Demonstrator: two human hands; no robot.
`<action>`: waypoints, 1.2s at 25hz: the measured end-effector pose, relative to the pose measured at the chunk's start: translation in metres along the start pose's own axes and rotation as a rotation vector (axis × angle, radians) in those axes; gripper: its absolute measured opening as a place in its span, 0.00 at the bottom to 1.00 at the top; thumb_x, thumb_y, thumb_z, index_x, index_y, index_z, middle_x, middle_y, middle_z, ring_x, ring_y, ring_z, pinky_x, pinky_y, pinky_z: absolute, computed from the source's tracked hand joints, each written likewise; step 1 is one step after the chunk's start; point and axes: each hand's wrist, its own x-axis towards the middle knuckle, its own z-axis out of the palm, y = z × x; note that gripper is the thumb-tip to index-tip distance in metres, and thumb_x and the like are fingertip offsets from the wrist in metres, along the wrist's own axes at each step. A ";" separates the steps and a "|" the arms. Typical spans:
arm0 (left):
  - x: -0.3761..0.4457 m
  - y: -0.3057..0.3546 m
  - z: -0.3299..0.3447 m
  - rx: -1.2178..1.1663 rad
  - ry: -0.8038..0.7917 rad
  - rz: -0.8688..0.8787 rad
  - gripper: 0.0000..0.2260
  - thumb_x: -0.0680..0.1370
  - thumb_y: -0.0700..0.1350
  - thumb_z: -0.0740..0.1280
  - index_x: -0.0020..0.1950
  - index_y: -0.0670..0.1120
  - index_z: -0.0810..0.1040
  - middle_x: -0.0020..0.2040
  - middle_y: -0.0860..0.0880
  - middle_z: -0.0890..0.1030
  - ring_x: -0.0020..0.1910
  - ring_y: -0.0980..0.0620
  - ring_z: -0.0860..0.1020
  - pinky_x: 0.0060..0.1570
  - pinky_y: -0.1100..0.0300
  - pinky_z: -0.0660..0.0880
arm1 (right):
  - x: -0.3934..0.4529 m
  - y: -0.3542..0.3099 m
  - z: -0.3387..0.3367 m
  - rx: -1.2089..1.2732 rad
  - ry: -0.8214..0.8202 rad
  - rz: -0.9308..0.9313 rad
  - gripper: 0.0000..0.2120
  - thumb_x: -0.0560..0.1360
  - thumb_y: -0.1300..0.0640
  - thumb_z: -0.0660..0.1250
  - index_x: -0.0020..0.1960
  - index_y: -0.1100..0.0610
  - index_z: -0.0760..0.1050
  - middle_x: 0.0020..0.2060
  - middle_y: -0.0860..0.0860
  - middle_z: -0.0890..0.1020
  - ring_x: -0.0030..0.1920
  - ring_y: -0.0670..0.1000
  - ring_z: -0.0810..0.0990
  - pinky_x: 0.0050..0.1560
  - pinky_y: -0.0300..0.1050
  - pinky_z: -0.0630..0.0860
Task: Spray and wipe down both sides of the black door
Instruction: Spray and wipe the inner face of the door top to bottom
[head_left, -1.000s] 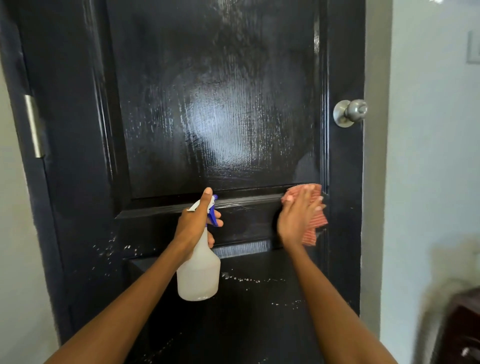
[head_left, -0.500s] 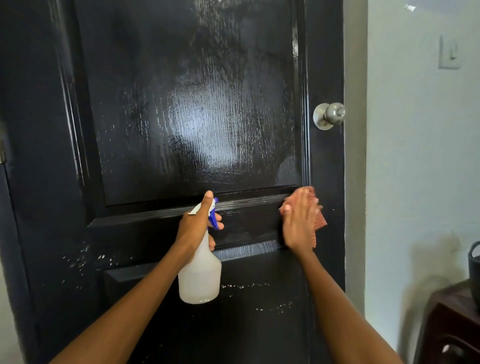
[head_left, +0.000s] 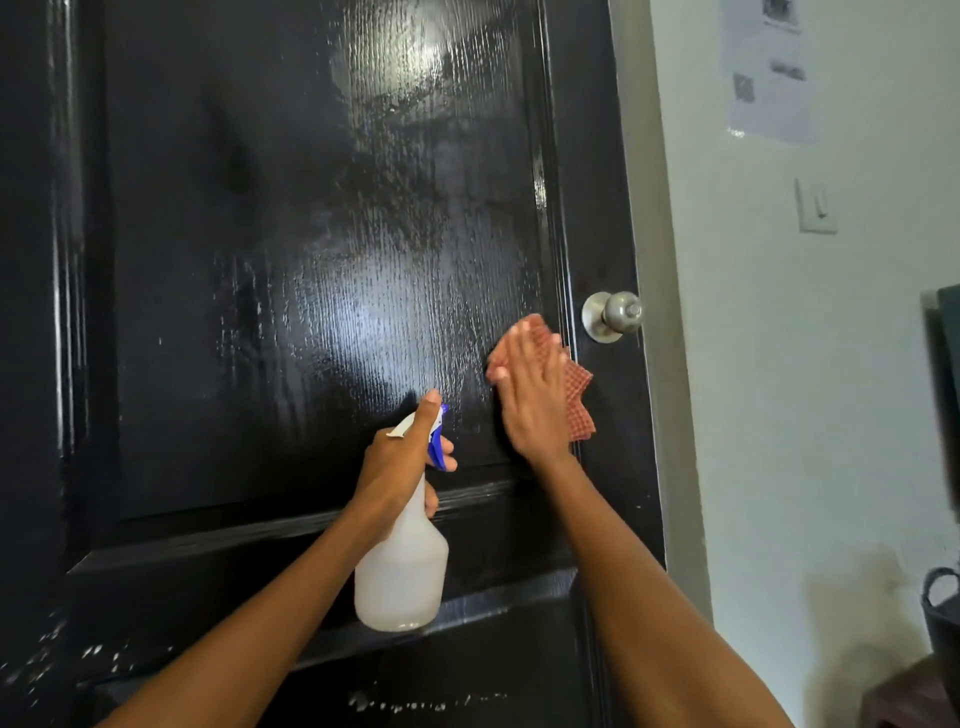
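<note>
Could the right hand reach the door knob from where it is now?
Probably yes. The right hand presses the red cloth flat on the black door, just below and left of the door knob, and nothing stands between them.

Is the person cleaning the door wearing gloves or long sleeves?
No. The left hand and the right hand are both bare, with no gloves. Both forearms are bare too, with no sleeves in view. No rings, watch or bracelets show on either hand or wrist.
</note>
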 end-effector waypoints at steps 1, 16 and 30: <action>0.002 0.001 0.003 -0.007 0.005 0.002 0.36 0.75 0.73 0.60 0.44 0.39 0.83 0.38 0.43 0.86 0.23 0.42 0.74 0.26 0.56 0.74 | -0.007 -0.006 0.003 -0.035 -0.008 -0.108 0.28 0.88 0.45 0.48 0.85 0.50 0.45 0.84 0.47 0.44 0.83 0.57 0.36 0.82 0.57 0.37; 0.014 0.017 0.041 0.020 -0.075 0.033 0.35 0.76 0.72 0.58 0.45 0.40 0.83 0.39 0.45 0.87 0.23 0.44 0.74 0.25 0.58 0.74 | 0.040 0.062 -0.030 0.137 0.181 0.710 0.31 0.87 0.43 0.42 0.84 0.58 0.41 0.84 0.55 0.41 0.82 0.59 0.34 0.80 0.57 0.33; 0.002 -0.002 0.062 0.000 -0.128 -0.013 0.34 0.76 0.73 0.58 0.46 0.42 0.83 0.39 0.45 0.87 0.22 0.44 0.74 0.26 0.57 0.74 | -0.052 0.087 -0.013 0.028 0.042 0.300 0.33 0.85 0.39 0.43 0.84 0.52 0.38 0.84 0.49 0.41 0.83 0.51 0.35 0.80 0.49 0.32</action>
